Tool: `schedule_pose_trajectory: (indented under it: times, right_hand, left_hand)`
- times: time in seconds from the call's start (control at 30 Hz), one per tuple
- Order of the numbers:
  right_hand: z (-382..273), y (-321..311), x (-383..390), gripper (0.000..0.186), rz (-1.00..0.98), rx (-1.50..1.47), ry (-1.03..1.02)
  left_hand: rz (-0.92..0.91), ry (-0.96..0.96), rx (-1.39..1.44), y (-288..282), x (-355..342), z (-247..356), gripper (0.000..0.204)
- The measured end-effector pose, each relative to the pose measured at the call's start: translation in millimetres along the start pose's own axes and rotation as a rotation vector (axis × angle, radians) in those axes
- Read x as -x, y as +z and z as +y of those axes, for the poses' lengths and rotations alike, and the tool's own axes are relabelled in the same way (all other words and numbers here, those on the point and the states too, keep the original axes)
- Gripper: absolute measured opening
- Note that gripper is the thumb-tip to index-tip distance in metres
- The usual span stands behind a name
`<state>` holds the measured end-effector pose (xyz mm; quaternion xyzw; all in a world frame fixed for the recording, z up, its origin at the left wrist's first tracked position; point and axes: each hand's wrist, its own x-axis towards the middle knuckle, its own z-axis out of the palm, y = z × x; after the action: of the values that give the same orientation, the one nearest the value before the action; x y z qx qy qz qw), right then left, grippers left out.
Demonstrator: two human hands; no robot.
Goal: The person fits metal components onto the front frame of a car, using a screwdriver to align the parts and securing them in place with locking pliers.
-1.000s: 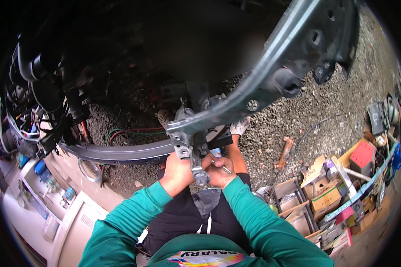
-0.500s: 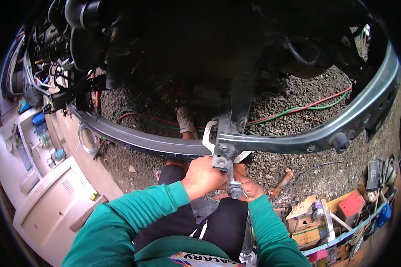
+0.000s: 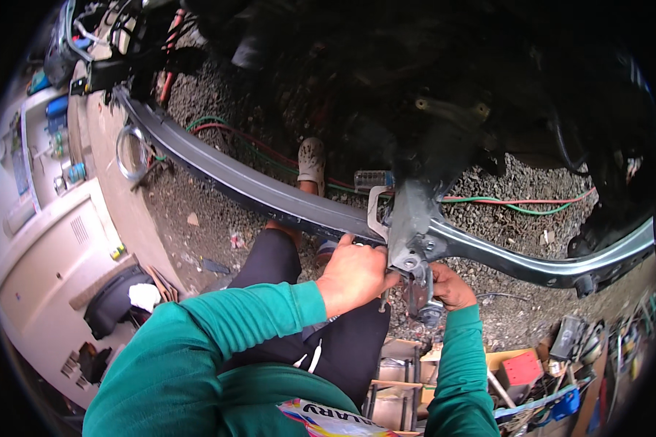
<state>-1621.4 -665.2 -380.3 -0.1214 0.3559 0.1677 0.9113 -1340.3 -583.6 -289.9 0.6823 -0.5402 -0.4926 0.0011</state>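
Observation:
My left hand [image 3: 353,273] has its fingers curled at the long curved metal bar [image 3: 255,186], against an upright metal bracket [image 3: 408,226]. A thin metal piece [image 3: 383,302] hangs below its thumb; exactly what it grips is unclear. Beside it, on the bracket's right, my right hand [image 3: 450,288] is closed at the bracket's lower end [image 3: 423,306], its fingertips partly hidden. A shiny curved rail [image 3: 543,266] runs from the bracket to the right. A pale hook-shaped piece [image 3: 374,215] stands left of the bracket.
Dark vehicle parts [image 3: 488,87] fill the top. Red and green hoses [image 3: 517,204] cross the gravel [image 3: 503,175]. A sandalled foot [image 3: 311,164] is beyond the bar. A white panel [image 3: 51,269] stands left; boxes and tools [image 3: 532,371] lie lower right.
The view has swung: the rail now lies flatter and more of the underside shows. Both hands and the bracket appear further right, and my left hand has shifted onto the bar's edge.

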Motion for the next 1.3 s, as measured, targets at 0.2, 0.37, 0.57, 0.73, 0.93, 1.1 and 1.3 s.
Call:
schedule_pose_trajectory:
  times: [0.2, 0.37, 0.57, 0.73, 0.93, 1.1, 1.3]
  right_hand:
    - [9.1, -1.7, 21.1, 0.07, 0.162, 0.091, 0.052]
    - [-41.2, 41.8, 11.2, 0.039, 0.074, -0.074, 0.085]
    - [-0.9, 39.6, -2.5, 0.039, 0.449, 0.0, -0.161]
    - [14.2, 61.1, -15.8, 0.044, 0.57, -0.235, -0.229]
    - [34.6, 68.7, -4.0, 0.045, 0.497, -0.052, -0.237]
    - [35.6, 69.6, -8.1, 0.056, 0.318, -0.037, -0.285]
    - [35.3, 100.5, 13.0, 0.057, 0.37, 0.153, -0.354]
  left_hand:
    - [-0.032, 0.001, -0.019, 8.3, 1.9, -5.6, 0.047]
    - [0.035, 0.051, 0.043, 7.2, 5.5, -14.6, 0.051]
    - [0.04, 0.098, 0.101, 7.9, 4.6, -18.7, 0.051]
    - [0.047, 0.121, 0.113, 5.9, 5.8, -25.3, 0.049]
    - [0.062, 0.161, 0.133, 11.7, 0.6, -30.9, 0.046]
    - [0.043, 0.14, 0.117, 7.6, -3.0, -27.3, 0.046]
    - [-0.052, 0.041, 0.149, -1.9, -8.1, -19.8, 0.042]
